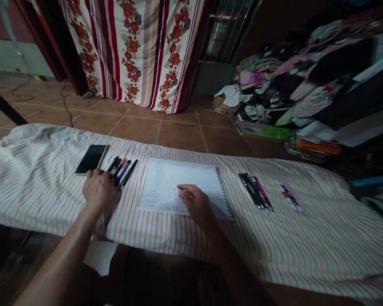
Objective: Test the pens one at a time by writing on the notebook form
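Observation:
My left hand [98, 190] rests on the striped cloth with its fingers curled over the near ends of a row of several pens [124, 171], right of a dark phone [91, 159]. My right hand [195, 202] lies on a spiral-bound notebook [166, 180] that is open to a printed page, its fingers bent and pressed toward the paper. Whether anything is between those fingers is hidden.
A second group of pens [255, 191] and a small flat packet [290, 196] lie to the right on the striped cloth [322, 229]. Behind are a tiled floor, a floral curtain [137, 51] and a heap of clothes [306, 80].

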`<state>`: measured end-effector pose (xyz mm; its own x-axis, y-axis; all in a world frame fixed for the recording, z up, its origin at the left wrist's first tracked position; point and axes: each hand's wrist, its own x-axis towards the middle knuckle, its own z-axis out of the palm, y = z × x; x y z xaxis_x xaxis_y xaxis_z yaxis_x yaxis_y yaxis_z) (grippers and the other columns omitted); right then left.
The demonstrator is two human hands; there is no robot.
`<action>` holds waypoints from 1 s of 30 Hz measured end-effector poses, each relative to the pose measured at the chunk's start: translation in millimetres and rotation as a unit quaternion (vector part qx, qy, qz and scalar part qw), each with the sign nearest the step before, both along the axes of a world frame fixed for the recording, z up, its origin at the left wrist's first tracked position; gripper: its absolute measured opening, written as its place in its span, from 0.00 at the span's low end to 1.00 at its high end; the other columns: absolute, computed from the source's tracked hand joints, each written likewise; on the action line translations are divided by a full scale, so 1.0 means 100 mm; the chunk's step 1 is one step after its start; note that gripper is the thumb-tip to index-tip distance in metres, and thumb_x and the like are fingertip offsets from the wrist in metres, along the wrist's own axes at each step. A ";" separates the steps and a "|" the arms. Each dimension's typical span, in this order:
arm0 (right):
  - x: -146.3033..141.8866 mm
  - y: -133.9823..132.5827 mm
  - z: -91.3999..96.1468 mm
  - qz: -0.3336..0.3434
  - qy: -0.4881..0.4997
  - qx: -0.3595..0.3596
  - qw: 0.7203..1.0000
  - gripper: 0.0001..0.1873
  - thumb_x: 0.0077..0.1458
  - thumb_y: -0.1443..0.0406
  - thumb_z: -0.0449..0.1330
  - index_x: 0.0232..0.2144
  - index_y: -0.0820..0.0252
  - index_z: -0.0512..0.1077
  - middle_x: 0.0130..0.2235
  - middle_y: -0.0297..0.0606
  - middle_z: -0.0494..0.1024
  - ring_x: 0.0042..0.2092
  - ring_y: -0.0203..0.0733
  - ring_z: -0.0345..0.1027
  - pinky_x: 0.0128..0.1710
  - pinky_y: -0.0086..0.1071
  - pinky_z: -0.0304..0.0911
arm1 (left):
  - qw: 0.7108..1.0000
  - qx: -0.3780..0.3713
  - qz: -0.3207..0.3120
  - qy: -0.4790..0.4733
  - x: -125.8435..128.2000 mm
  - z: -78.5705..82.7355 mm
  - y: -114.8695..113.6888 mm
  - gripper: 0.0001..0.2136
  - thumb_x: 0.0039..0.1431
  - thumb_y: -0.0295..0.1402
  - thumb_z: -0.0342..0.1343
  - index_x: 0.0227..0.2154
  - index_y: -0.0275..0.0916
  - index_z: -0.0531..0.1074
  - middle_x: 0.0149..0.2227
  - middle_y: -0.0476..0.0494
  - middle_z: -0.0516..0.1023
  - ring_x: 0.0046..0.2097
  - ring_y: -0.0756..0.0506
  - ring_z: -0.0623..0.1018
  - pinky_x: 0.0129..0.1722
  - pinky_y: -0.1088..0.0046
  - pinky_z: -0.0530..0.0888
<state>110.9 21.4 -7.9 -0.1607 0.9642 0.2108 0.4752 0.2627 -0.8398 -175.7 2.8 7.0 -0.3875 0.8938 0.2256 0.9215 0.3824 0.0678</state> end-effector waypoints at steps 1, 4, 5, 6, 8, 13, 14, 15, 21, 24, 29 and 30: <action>0.00 0.00 0.00 0.000 -0.002 0.000 1.000 0.12 0.51 0.64 0.54 0.35 0.60 0.75 0.38 0.42 0.77 0.34 0.38 0.72 0.32 0.30 0.69 | 1.000 0.000 0.001 -0.001 0.00 0.00 0.01 0.15 0.56 0.34 0.46 0.34 0.36 0.77 0.40 0.32 0.73 0.47 0.33 0.68 0.37 0.62 0.69; 0.00 0.00 0.01 0.012 -0.008 -0.006 1.000 0.13 0.52 0.64 0.53 0.36 0.60 0.75 0.38 0.42 0.77 0.35 0.38 0.72 0.33 0.30 0.70 | 1.000 -0.004 0.006 -0.001 -0.01 -0.01 0.02 0.15 0.56 0.36 0.46 0.33 0.37 0.78 0.40 0.32 0.73 0.47 0.33 0.67 0.37 0.62 0.69; 0.00 0.00 0.01 0.011 -0.007 -0.005 1.000 0.12 0.52 0.64 0.53 0.36 0.60 0.75 0.38 0.41 0.77 0.35 0.38 0.72 0.33 0.30 0.70 | 1.000 -0.008 0.006 0.001 -0.01 0.00 0.02 0.15 0.56 0.36 0.46 0.33 0.37 0.78 0.40 0.32 0.73 0.47 0.33 0.67 0.37 0.62 0.69; 0.00 0.01 0.00 0.008 -0.005 -0.002 1.000 0.12 0.52 0.64 0.53 0.35 0.59 0.75 0.38 0.41 0.77 0.34 0.37 0.71 0.33 0.30 0.70 | 1.000 -0.010 0.006 0.004 -0.01 0.00 0.02 0.15 0.55 0.36 0.47 0.33 0.37 0.78 0.40 0.32 0.73 0.47 0.33 0.67 0.38 0.62 0.68; 0.00 0.01 0.00 0.003 0.000 0.004 1.000 0.12 0.51 0.64 0.54 0.35 0.59 0.75 0.37 0.40 0.77 0.34 0.37 0.71 0.32 0.30 0.70 | 1.000 -0.014 0.003 0.009 0.01 0.02 0.02 0.14 0.54 0.36 0.48 0.34 0.37 0.78 0.40 0.32 0.73 0.47 0.33 0.67 0.38 0.62 0.68; -0.03 0.00 0.00 -0.002 0.010 0.008 1.000 0.11 0.51 0.64 0.54 0.34 0.59 0.75 0.37 0.40 0.77 0.34 0.37 0.71 0.32 0.30 0.70 | 0.999 -0.031 0.028 -0.017 0.07 0.08 0.01 0.15 0.55 0.36 0.46 0.36 0.38 0.77 0.38 0.33 0.75 0.44 0.34 0.72 0.34 0.63 0.68; -0.03 -0.01 0.01 -0.005 0.012 0.009 1.000 0.11 0.51 0.64 0.54 0.34 0.59 0.75 0.37 0.40 0.77 0.34 0.37 0.71 0.32 0.30 0.69 | 0.998 -0.040 0.039 -0.030 0.08 0.08 0.01 0.16 0.56 0.36 0.45 0.36 0.38 0.77 0.37 0.33 0.75 0.42 0.35 0.73 0.33 0.63 0.68; -0.03 -0.01 0.01 -0.004 0.013 0.007 1.000 0.12 0.51 0.64 0.54 0.34 0.59 0.75 0.37 0.40 0.77 0.34 0.37 0.71 0.32 0.30 0.69 | 0.997 -0.049 0.049 -0.043 0.08 0.09 0.01 0.17 0.57 0.36 0.43 0.37 0.38 0.76 0.37 0.34 0.76 0.41 0.35 0.74 0.32 0.64 0.68; -0.05 -0.02 0.03 -0.005 0.009 0.007 1.000 0.11 0.51 0.64 0.53 0.34 0.59 0.75 0.37 0.40 0.77 0.34 0.38 0.71 0.31 0.30 0.69 | 0.994 -0.077 0.052 -0.061 0.08 0.08 0.03 0.18 0.58 0.38 0.42 0.38 0.37 0.76 0.41 0.32 0.76 0.40 0.33 0.76 0.31 0.62 0.67; -0.06 -0.02 0.02 -0.001 0.010 0.006 1.000 0.12 0.51 0.64 0.53 0.34 0.59 0.75 0.37 0.40 0.76 0.34 0.37 0.71 0.30 0.29 0.69 | 0.993 -0.078 0.064 -0.066 0.08 0.07 0.05 0.18 0.58 0.38 0.42 0.38 0.36 0.76 0.41 0.30 0.76 0.40 0.33 0.77 0.32 0.62 0.68; -0.05 -0.02 0.03 -0.001 0.020 0.000 1.000 0.11 0.51 0.64 0.54 0.34 0.59 0.75 0.37 0.40 0.76 0.34 0.38 0.71 0.31 0.29 0.69 | 0.986 -0.067 0.099 -0.117 0.04 0.10 0.08 0.18 0.55 0.40 0.45 0.39 0.37 0.75 0.40 0.30 0.77 0.42 0.32 0.76 0.33 0.60 0.69; -0.05 -0.02 0.03 -0.002 0.021 0.001 1.000 0.11 0.51 0.64 0.54 0.33 0.59 0.75 0.37 0.40 0.76 0.35 0.38 0.71 0.31 0.29 0.69 | 0.984 -0.057 0.108 -0.130 0.02 0.11 0.08 0.18 0.54 0.41 0.46 0.39 0.37 0.75 0.39 0.30 0.77 0.41 0.31 0.76 0.33 0.60 0.69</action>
<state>106.0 19.9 -5.1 -0.1482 0.9643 0.2197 0.4398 0.2632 -0.8587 -173.8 10.6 17.6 -0.6030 0.7978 -0.0025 0.7750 0.5865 0.2355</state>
